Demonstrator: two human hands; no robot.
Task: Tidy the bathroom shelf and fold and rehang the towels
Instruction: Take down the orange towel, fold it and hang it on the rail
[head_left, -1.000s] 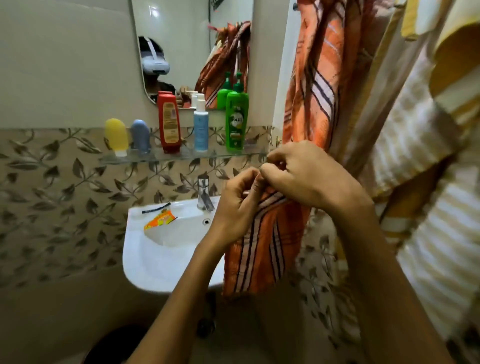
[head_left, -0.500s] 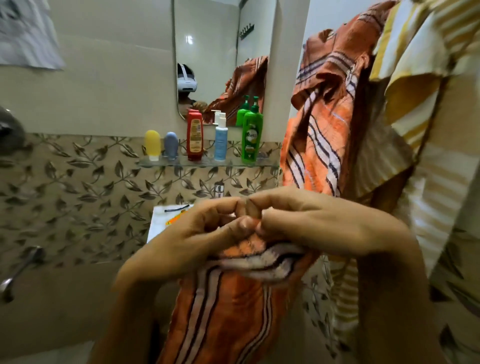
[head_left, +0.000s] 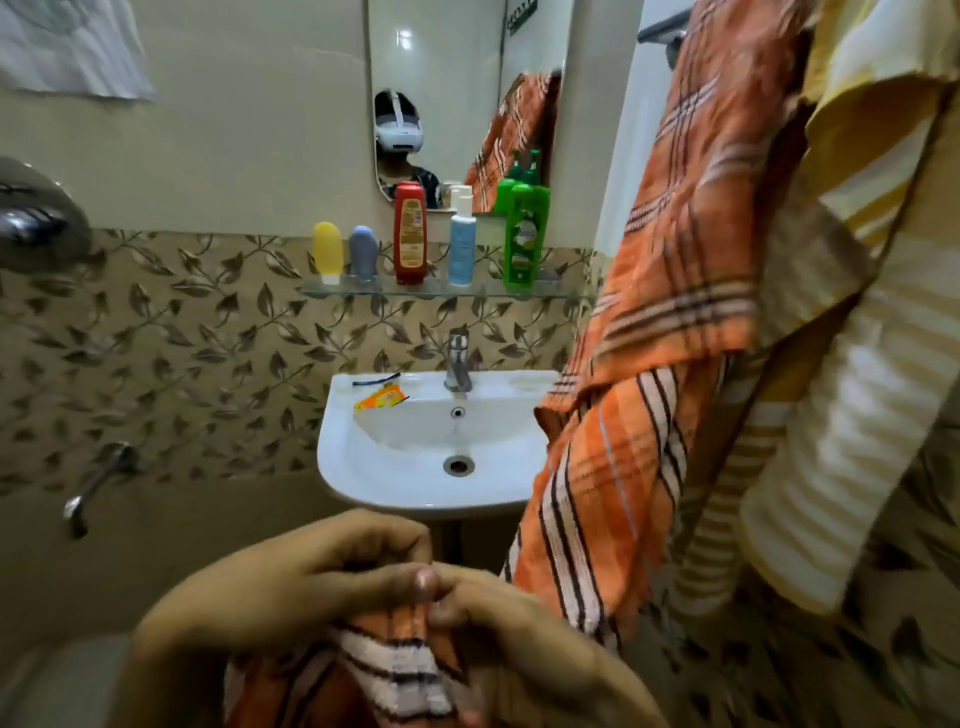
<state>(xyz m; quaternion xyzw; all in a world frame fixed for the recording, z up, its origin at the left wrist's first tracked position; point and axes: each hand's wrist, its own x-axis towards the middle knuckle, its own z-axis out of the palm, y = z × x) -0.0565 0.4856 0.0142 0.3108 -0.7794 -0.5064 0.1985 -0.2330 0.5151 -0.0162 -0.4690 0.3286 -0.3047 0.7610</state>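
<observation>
An orange plaid towel (head_left: 675, 270) hangs from high on the right and runs down to the frame's bottom. My left hand (head_left: 291, 587) and my right hand (head_left: 519, 639) meet there, and both pinch the towel's striped end (head_left: 395, 670) between fingers and thumb. A yellow and white striped towel (head_left: 852, 364) hangs just right of the orange one. The glass shelf (head_left: 556, 292) under the mirror carries a yellow tube (head_left: 327, 252), a grey-blue tube (head_left: 362, 253), a red bottle (head_left: 410, 234), a blue bottle (head_left: 461, 244) and a green bottle (head_left: 525, 239), all upright in a row.
A white sink (head_left: 363, 467) with a tap (head_left: 458, 364) stands below the shelf. An orange sachet (head_left: 382, 399) and a dark thin item lie on its back rim. A mirror (head_left: 447, 67) hangs above. A wall tap (head_left: 93, 488) sticks out at left.
My hands have dropped toward me to the frame's bottom, still pinching the towel's end together. The view has lifted and pulled back, so the whole sink shows now.
</observation>
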